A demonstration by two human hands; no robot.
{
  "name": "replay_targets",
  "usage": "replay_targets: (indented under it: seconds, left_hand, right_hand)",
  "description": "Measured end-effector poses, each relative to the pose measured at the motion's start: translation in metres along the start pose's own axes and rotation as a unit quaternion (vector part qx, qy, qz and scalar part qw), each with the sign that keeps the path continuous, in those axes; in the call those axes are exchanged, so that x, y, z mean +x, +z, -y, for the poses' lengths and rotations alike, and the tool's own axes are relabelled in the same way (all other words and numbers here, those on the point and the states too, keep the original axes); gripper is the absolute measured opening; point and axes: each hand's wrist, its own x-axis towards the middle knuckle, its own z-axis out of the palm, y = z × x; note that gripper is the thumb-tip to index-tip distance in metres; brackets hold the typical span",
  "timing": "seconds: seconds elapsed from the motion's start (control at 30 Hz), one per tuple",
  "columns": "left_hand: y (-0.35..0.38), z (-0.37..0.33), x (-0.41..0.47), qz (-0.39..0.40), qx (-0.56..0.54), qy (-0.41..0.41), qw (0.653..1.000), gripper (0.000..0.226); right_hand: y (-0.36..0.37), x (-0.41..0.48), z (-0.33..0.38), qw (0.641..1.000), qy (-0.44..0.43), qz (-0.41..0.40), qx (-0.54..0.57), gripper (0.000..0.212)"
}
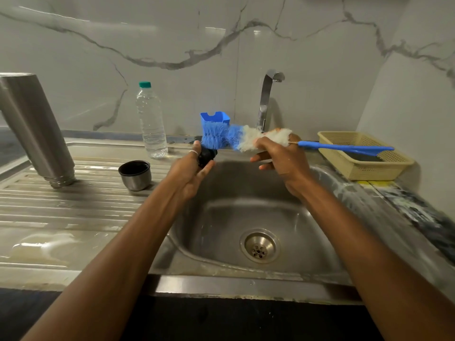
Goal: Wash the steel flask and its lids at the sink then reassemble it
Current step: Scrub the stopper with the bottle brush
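The steel flask (32, 126) stands upside down on the draining board at the left. Its steel cup lid (135, 175) sits open side up beside it. My left hand (190, 172) grips the black inner stopper (206, 156) over the sink's (221, 244) far left rim. My right hand (278, 153) grips a bottle brush (231, 137) by its white bristles, its blue handle pointing right. The blue bristle tip presses on the stopper.
A clear plastic water bottle (151, 121) with a green cap stands behind the cup lid. The tap (267, 99) rises behind the sink, and no water is seen running. A blue holder (216, 118) sits beside the tap. A beige plastic basket (369, 166) rests on the right counter.
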Motion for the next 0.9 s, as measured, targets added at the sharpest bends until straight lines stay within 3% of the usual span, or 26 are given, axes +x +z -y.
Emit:
replay_targets:
  seconds: [0.13, 0.3, 0.6, 0.7, 0.8, 0.9]
  left_hand:
    - [0.007, 0.005, -0.006, 0.015, 0.003, -0.009, 1.0, 0.022]
    - [-0.002, -0.002, -0.002, -0.016, -0.021, -0.007, 1.0, 0.022]
    - [0.002, 0.0, -0.006, 0.01, 0.005, -0.012, 1.0, 0.017]
    - [0.002, 0.003, -0.005, 0.054, 0.028, -0.01, 0.998, 0.022]
    - [0.0, 0.004, -0.004, 0.06, 0.011, 0.003, 0.998, 0.031]
    - [0.0, 0.001, -0.005, 0.055, -0.002, 0.015, 0.998, 0.025]
  right_hand:
    - [0.015, -0.006, -0.014, 0.999, 0.027, 0.034, 0.001, 0.015]
    - [0.001, 0.0, -0.005, 1.0, 0.012, 0.011, 0.008, 0.006]
    - [0.011, -0.007, -0.009, 1.0, -0.001, 0.031, -0.003, 0.007]
    - [0.015, -0.009, -0.012, 0.999, 0.001, 0.034, -0.015, 0.009]
    - [0.007, -0.006, -0.007, 1.0, 0.006, 0.015, -0.002, 0.005]
    - [0.0, -0.001, -0.001, 1.0, 0.003, -0.002, 0.01, 0.007]
